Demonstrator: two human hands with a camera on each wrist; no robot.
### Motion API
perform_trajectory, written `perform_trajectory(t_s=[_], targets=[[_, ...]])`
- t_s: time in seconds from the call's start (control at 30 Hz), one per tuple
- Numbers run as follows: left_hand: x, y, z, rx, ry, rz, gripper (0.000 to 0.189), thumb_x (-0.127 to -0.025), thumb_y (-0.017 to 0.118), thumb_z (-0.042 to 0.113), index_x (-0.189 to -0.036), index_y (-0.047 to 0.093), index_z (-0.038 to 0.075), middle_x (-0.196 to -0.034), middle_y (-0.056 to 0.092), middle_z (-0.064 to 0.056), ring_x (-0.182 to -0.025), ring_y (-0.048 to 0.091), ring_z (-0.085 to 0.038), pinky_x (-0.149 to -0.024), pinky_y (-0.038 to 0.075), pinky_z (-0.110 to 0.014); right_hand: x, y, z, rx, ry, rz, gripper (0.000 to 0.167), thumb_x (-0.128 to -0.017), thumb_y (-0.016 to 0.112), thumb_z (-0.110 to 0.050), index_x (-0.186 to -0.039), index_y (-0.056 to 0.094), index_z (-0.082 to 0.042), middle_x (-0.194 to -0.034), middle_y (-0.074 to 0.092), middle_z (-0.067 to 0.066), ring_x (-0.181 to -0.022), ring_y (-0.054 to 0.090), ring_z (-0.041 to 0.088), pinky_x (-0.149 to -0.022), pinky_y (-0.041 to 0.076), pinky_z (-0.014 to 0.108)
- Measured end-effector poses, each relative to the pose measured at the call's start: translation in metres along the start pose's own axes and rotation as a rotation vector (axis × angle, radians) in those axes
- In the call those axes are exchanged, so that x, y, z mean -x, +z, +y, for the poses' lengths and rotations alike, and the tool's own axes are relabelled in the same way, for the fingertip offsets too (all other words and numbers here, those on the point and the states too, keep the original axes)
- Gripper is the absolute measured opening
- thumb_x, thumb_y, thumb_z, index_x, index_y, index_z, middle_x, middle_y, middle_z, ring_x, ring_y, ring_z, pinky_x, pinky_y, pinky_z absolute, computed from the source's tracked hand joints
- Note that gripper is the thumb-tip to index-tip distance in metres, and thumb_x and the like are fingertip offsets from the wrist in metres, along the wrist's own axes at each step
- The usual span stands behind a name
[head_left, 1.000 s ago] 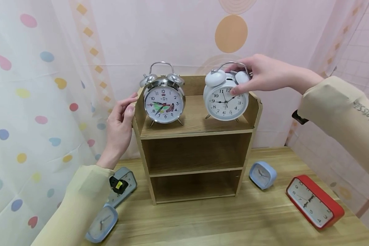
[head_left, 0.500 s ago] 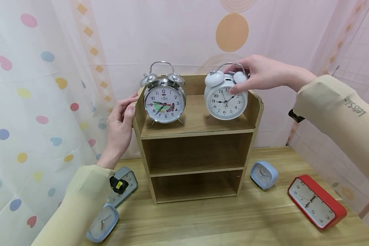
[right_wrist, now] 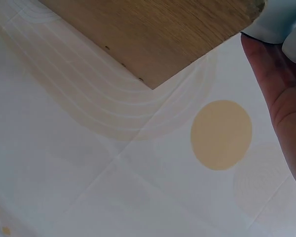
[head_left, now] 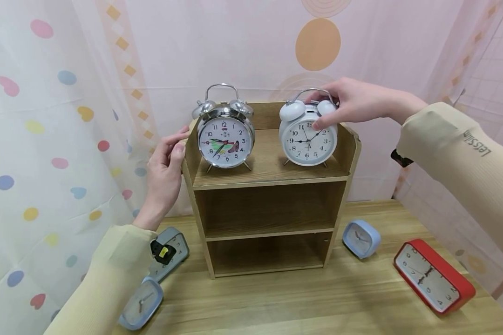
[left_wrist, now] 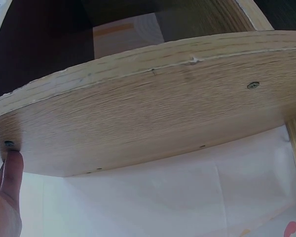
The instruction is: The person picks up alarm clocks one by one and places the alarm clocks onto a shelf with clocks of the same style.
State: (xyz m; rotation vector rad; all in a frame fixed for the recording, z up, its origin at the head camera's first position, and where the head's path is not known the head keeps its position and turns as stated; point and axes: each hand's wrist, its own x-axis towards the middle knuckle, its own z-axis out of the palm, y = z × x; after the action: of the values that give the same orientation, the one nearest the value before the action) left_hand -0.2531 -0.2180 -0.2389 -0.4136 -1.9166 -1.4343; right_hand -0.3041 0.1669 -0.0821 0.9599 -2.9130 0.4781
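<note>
Right hand (head_left: 358, 100) gripped the white alarm clock (head_left: 310, 151) by its top right, thumb over the dial at 12, other fingers behind under the carry handle. Sleeve (head_left: 452, 144) print on that arm looked like "Letsslim", stylised, hard to confirm. Left hand (head_left: 163, 177) had fingers loosely bent, resting against the outer side panel of the wooden shelf (head_left: 272, 182). White clock: round, twin white bells, metal handle, two splayed feet, black numerals, pointers toward 9 and 2; any logo too small to read. It sat upright at the right of the top tier; foot contact unclear. Silver alarm clock (head_left: 214, 151) stood left of it, same tier, chrome bells, numerals 1-12, hen picture on the dial, tiny mark under 12 illegible. On the desk (head_left: 268, 302): small blue clock (head_left: 362, 237) and red clock (head_left: 449, 272) (3 and 4 legible) at right; grey clock (head_left: 178, 249) and pale blue clock (head_left: 146, 307) at left.
</note>
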Motion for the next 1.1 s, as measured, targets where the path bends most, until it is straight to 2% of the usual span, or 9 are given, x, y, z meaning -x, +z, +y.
perform_trajectory(t_s=[0.17,0.47,1.1], targets=[[-0.001,0.001,0.0,0.002,0.005,0.005,0.036,-0.11,0.047,0.022,-0.139,0.061,0.005,-0.157,0.059,-0.001,-0.148,0.054,-0.013,-0.118,0.044,-0.018,-0.002,0.0,0.002,-0.016,0.004,0.005,0.052,-0.093,0.079,-0.035,-0.14,0.062,-0.022,-0.117,0.074,-0.003,-0.094,0.061,0.007,-0.084,0.045,0.017],[0.001,0.003,-0.003,-0.002,0.005,-0.005,0.036,-0.11,0.047,0.021,-0.139,0.061,0.005,-0.157,0.059,-0.001,-0.147,0.056,-0.013,-0.116,0.044,-0.015,-0.003,0.008,0.012,-0.134,0.019,0.024,0.053,-0.092,0.08,-0.03,-0.141,0.062,-0.019,-0.112,0.074,-0.006,-0.097,0.064,0.006,-0.086,0.047,0.015],[-0.005,0.006,-0.005,0.034,0.007,0.014,0.036,-0.109,0.047,0.019,-0.138,0.062,0.003,-0.156,0.06,-0.003,-0.146,0.056,-0.013,-0.114,0.045,-0.015,-0.004,0.011,0.017,-0.194,0.019,0.046,0.051,-0.094,0.077,-0.029,-0.142,0.062,-0.02,-0.102,0.075,-0.007,-0.095,0.065,0.007,-0.085,0.048,0.017]])
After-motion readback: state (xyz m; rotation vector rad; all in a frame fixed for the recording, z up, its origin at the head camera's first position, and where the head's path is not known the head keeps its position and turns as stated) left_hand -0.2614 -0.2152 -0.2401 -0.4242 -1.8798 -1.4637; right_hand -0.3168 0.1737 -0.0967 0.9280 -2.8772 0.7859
